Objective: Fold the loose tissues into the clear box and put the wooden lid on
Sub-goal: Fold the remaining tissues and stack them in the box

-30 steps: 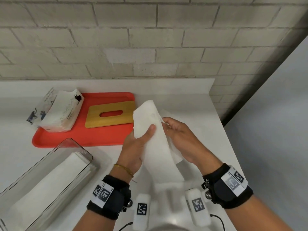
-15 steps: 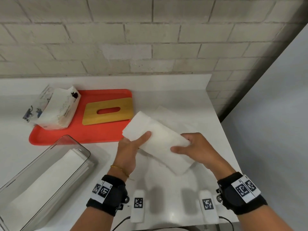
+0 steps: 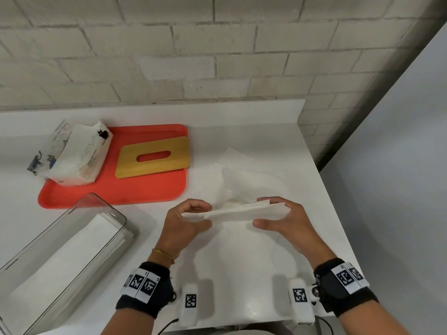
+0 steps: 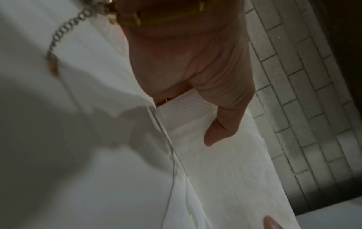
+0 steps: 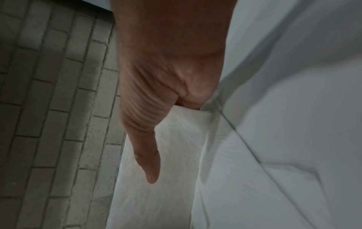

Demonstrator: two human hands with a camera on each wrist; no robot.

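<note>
A: Head view: where is the folded tissue (image 3: 238, 210)?
B: Level above the white table (image 3: 242, 274), spanning between both grips; the left hand (image 3: 183, 221) pinches one end, the right hand (image 3: 286, 221) pinches the other, thumbs underneath.
A: The clear box (image 3: 72, 240)?
B: Left, well apart.

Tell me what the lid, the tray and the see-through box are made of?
Lid: looks like wood or bamboo, yellow-tan with a smooth matt face. Tray: probably plastic, even red with rounded moulded edges. Box: clear plastic, likely acrylic; the tissues show through its shiny walls.
</note>
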